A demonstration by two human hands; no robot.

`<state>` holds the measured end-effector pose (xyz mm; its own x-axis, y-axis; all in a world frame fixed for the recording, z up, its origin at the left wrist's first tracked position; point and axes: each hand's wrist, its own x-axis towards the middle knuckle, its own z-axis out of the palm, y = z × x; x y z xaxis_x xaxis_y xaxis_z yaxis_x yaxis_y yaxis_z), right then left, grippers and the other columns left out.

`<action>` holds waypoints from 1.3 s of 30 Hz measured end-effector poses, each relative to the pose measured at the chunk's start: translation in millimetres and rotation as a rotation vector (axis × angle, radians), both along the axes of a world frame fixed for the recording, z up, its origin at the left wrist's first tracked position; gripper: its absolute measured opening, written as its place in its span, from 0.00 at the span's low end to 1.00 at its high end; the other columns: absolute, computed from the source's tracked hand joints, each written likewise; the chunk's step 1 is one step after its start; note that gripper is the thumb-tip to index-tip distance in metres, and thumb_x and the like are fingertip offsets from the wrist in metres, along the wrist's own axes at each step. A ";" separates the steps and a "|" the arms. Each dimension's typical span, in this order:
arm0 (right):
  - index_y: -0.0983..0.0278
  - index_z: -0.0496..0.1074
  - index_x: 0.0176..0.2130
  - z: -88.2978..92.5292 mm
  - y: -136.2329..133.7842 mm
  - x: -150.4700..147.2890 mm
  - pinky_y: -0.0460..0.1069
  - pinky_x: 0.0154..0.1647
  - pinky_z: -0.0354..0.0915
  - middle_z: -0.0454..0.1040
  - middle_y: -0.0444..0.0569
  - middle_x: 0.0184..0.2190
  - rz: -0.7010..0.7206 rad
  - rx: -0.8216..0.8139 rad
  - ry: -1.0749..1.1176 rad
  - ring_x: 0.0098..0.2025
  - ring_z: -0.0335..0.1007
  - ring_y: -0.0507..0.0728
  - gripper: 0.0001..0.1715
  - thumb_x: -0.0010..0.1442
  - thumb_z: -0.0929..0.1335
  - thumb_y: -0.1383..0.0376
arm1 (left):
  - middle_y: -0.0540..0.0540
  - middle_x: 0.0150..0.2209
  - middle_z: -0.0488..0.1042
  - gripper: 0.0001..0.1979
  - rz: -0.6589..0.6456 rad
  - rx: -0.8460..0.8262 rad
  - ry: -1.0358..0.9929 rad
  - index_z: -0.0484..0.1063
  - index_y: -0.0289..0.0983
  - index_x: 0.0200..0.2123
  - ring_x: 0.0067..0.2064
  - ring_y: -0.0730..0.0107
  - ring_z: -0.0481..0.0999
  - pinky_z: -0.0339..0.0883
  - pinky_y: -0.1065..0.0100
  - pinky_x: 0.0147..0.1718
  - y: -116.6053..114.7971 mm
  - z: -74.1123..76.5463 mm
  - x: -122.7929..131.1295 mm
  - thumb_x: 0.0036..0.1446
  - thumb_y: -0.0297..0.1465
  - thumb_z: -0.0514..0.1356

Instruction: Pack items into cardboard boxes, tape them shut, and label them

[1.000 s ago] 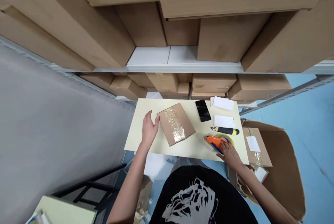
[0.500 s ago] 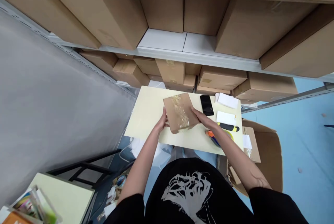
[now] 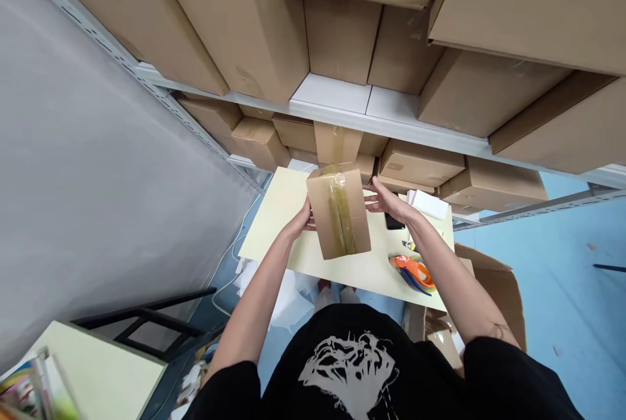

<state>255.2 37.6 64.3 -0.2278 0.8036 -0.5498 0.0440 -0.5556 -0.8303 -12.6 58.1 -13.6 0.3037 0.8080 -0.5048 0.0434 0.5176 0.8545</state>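
Note:
A taped cardboard box (image 3: 317, 214) is held up in the air over a cream table (image 3: 274, 237), with a strip of shiny clear-yellow tape down its middle. My left hand (image 3: 300, 219) grips its left side, fingers partly hidden behind it. At the opposite side, my right hand (image 3: 388, 203) has its fingertips against the box's edge, the thumb raised and the fingers somewhat spread. Under my right forearm lies an orange and blue tape dispenser (image 3: 415, 272). A black phone (image 3: 394, 222) is partly covered by my right hand.
White paper slips (image 3: 428, 205) lie at the table's back right corner. Shelves with many cardboard boxes (image 3: 420, 162) stand behind the table. An open carton (image 3: 499, 296) is on the floor at right. A grey wall (image 3: 122, 179) borders the left, near a side table (image 3: 98, 368).
The box has been lifted and turned, so its taped face now points more toward me. My right hand has shifted up along its side. The view has tilted slightly.

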 end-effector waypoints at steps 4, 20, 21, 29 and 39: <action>0.67 0.62 0.58 -14.2 -38.5 -4.2 0.59 0.57 0.56 0.75 0.59 0.46 -0.048 -0.036 0.212 0.47 0.72 0.60 0.47 0.59 0.45 0.38 | 0.45 0.52 0.71 0.31 0.213 0.118 -0.238 0.70 0.42 0.45 0.55 0.58 0.67 0.62 0.58 0.51 -28.8 -5.4 -12.2 0.55 0.57 0.43; 0.49 0.43 0.65 -67.1 -109.5 -61.8 0.59 0.64 0.46 0.41 0.42 0.68 -0.110 0.038 -0.115 0.68 0.39 0.58 0.45 0.56 0.55 0.36 | 0.44 0.62 0.60 0.32 0.164 0.162 -0.012 0.54 0.41 0.61 0.60 0.58 0.62 0.61 0.60 0.55 -81.2 -24.1 21.7 0.58 0.51 0.48; 0.51 0.43 0.65 -64.0 -108.0 -61.6 0.59 0.65 0.44 0.41 0.42 0.68 -0.125 0.053 -0.157 0.68 0.38 0.58 0.45 0.56 0.56 0.37 | 0.44 0.63 0.57 0.32 0.151 0.199 0.019 0.51 0.41 0.62 0.61 0.60 0.60 0.59 0.61 0.56 -79.2 -25.6 23.2 0.58 0.49 0.49; 0.61 0.41 0.67 -61.9 -82.2 -65.7 0.59 0.60 0.53 0.63 0.55 0.60 -0.035 0.053 -0.383 0.60 0.59 0.64 0.48 0.58 0.59 0.42 | 0.41 0.61 0.60 0.29 0.165 0.292 0.293 0.49 0.40 0.62 0.60 0.61 0.62 0.55 0.58 0.59 -59.4 -48.5 21.5 0.59 0.40 0.50; 0.67 0.62 0.56 -118.8 -122.6 128.8 0.56 0.57 0.55 0.67 0.59 0.54 -0.199 0.153 -1.108 0.56 0.60 0.61 0.24 0.60 0.60 0.68 | 0.36 0.62 0.55 0.28 0.219 0.781 0.719 0.53 0.35 0.61 0.64 0.54 0.51 0.44 0.50 0.62 -61.5 6.9 38.7 0.60 0.39 0.51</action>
